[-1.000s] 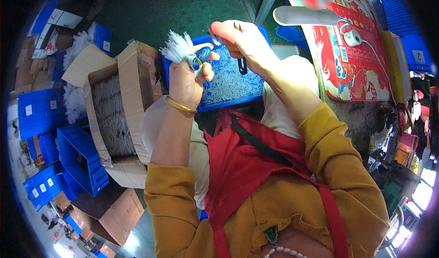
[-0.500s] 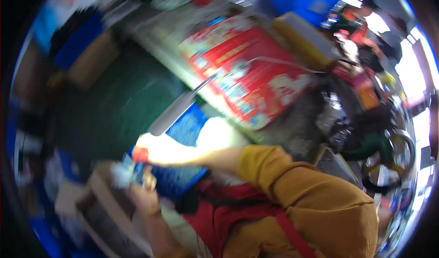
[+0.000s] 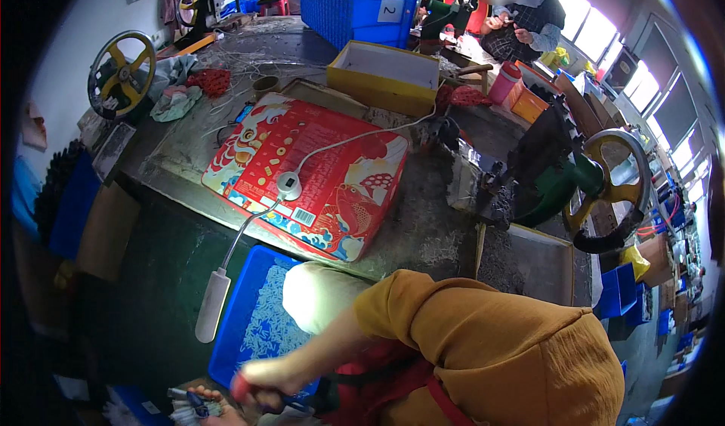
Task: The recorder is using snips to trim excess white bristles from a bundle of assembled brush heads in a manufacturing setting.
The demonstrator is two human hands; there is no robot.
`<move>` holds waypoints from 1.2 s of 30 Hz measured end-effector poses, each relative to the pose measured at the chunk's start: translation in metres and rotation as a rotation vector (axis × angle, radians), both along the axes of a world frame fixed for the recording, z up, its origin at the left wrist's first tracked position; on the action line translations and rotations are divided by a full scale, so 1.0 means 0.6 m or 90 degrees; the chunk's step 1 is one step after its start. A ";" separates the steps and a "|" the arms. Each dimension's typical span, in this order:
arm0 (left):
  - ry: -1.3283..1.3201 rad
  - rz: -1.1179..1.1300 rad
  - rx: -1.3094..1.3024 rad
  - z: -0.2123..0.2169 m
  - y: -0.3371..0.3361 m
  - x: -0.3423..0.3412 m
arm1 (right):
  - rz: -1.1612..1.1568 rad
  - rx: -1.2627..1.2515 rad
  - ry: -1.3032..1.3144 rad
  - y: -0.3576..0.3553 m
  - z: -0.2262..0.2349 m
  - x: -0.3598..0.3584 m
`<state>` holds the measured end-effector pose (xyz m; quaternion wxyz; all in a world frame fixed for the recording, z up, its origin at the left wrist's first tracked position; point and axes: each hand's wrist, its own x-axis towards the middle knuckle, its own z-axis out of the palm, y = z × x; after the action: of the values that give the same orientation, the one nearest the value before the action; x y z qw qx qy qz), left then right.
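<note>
At the lower edge my left hand [image 3: 219, 414] is closed around a bunch of small whitish sticks [image 3: 183, 409], with a dark blue piece among them. My right hand [image 3: 273, 377] is just to its right, over the near end of a blue tray [image 3: 224, 343]. Its fingers are curled, and something red [image 3: 240, 387] shows at the fingertips; blur hides what it is. Many small pale slivers [image 3: 276, 313] lie in the tray. A grey bar lamp [image 3: 214, 305] on a bendy neck hangs beside the tray's left edge.
A red patterned box [image 3: 325, 162] lies on the worktable [image 3: 430, 237], with a white cable and plug on top. Beyond are a yellow box [image 3: 381, 97] and a blue crate [image 3: 359, 7]. A hand press with a wheel [image 3: 615, 192] stands right. Two people work at the back.
The view has swung and steadied, with more of the table and room showing. Both hands now appear lower in the picture, at the bottom edge. The left hand is still around the sticks.
</note>
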<state>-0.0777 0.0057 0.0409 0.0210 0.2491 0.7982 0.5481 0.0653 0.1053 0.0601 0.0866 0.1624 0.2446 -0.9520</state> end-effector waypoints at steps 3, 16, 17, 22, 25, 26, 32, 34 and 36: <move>0.113 0.025 0.077 0.004 -0.014 -0.020 | 0.113 0.024 -0.012 -0.086 -0.009 0.016; -0.284 0.103 0.186 0.162 0.036 0.153 | -0.098 0.001 0.102 0.009 0.005 -0.075; -0.282 0.106 0.183 0.150 0.019 0.147 | -0.078 0.019 0.113 0.017 0.012 -0.073; -0.412 0.019 0.227 0.106 0.008 0.131 | 0.055 -0.044 0.159 0.058 0.006 -0.068; -0.461 0.025 0.258 0.100 0.006 0.079 | 0.192 0.019 0.246 0.039 0.003 -0.093; -0.476 0.015 0.246 0.096 0.042 0.124 | 0.188 0.135 0.265 0.060 -0.003 -0.078; -0.534 0.137 0.327 0.084 0.114 0.072 | -0.041 0.846 0.336 0.086 0.026 -0.065; -0.538 -0.032 0.307 0.045 0.071 0.039 | -0.341 0.518 0.497 0.135 -0.065 -0.082; -0.587 -0.079 0.321 0.028 0.030 0.036 | -0.129 0.507 0.063 0.120 0.005 -0.064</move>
<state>-0.0561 0.0235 0.0578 0.3416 0.0267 0.5333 0.7734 0.0271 0.1776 0.0630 -0.0893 0.1604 0.5805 -0.7933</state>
